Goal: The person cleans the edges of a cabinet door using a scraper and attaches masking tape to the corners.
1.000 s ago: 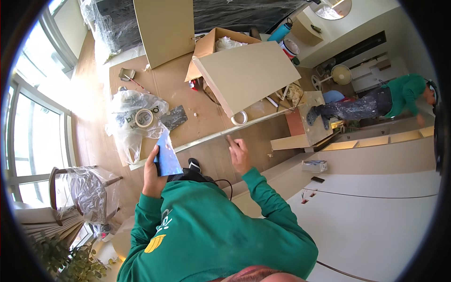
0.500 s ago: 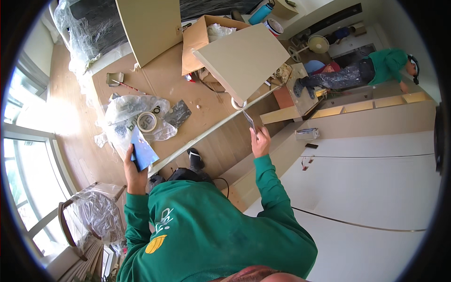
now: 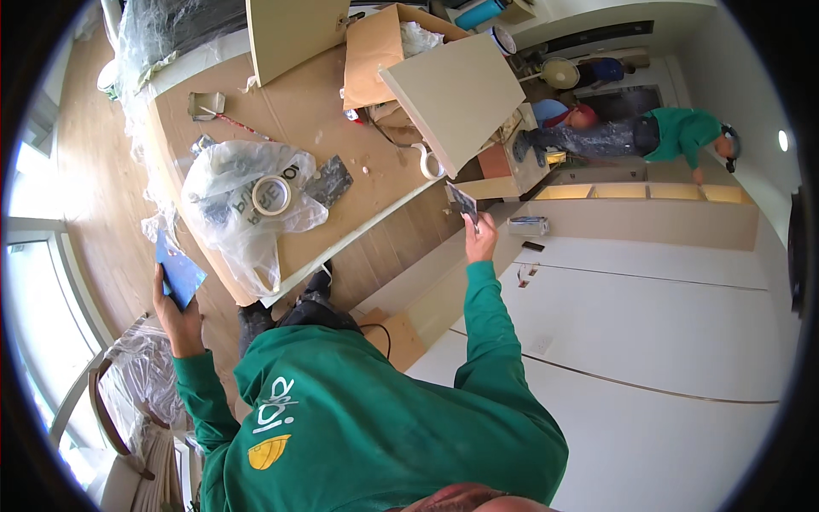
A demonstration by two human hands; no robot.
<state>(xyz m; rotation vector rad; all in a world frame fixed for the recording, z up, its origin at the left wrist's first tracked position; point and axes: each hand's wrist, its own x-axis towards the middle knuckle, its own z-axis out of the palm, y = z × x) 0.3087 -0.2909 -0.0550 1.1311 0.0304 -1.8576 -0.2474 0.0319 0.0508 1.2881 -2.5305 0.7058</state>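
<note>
My left hand (image 3: 181,324) is closed around a wide putty knife (image 3: 176,269) with a bluish blade, held out beyond the table's left edge. In my right hand (image 3: 481,239) is a smaller, dark-bladed putty knife (image 3: 461,200), its blade tilted up just below the corner of a beige panel (image 3: 461,102). Between my hands, a cardboard-covered table (image 3: 328,94) carries a crumpled clear plastic bag (image 3: 230,183). A tape roll (image 3: 271,195) lies on that bag, with a dark grey flat piece (image 3: 332,181) beside it. Another white roll (image 3: 431,162) sits at the table edge, against the panel.
A cardboard box (image 3: 371,55) stands behind the panel, and a second board (image 3: 294,34) leans nearby. A co-worker in green (image 3: 682,135) bends over at the right; other people are behind. A plastic-wrapped chair (image 3: 141,384) stands at lower left. White panels (image 3: 631,333) fill the right side.
My left hand has moved left with its putty knife, from over the bag to past the table's edge. My right hand is slightly higher and its blade is turned. The whole view has shifted.
</note>
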